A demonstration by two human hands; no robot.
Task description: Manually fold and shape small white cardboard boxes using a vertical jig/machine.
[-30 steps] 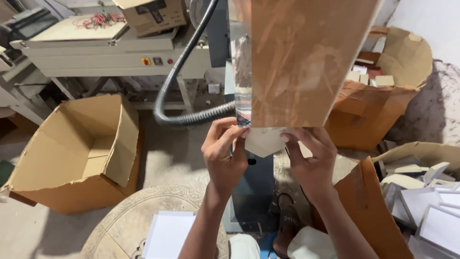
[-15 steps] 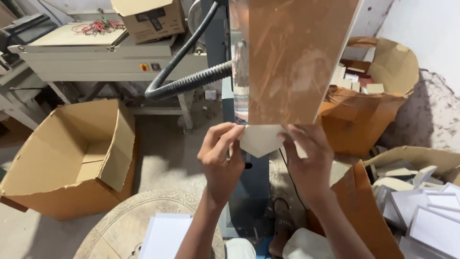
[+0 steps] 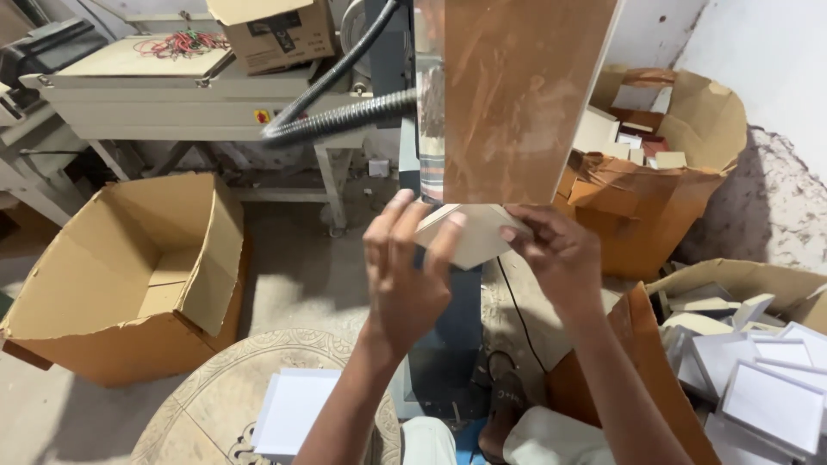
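Both my hands hold a small pale cardboard piece (image 3: 469,234) up against the lower edge of a brown machine panel (image 3: 521,95). My left hand (image 3: 405,271) grips its left side, fingers spread upward. My right hand (image 3: 556,254) pinches its right edge from the other side. The piece sits tilted, with one corner pointing down. Part of it is hidden behind my left fingers.
An open brown carton (image 3: 129,275) stands at the left on the floor. A white sheet stack (image 3: 293,412) lies on a round patterned table (image 3: 202,396). Bins of white box parts (image 3: 758,379) and brown bag of scraps (image 3: 655,172) sit right. A corrugated hose (image 3: 345,120) hangs behind.
My hands and the cardboard piece have stayed at the panel's lower edge, with the piece now tilted more. The view has shifted slightly.
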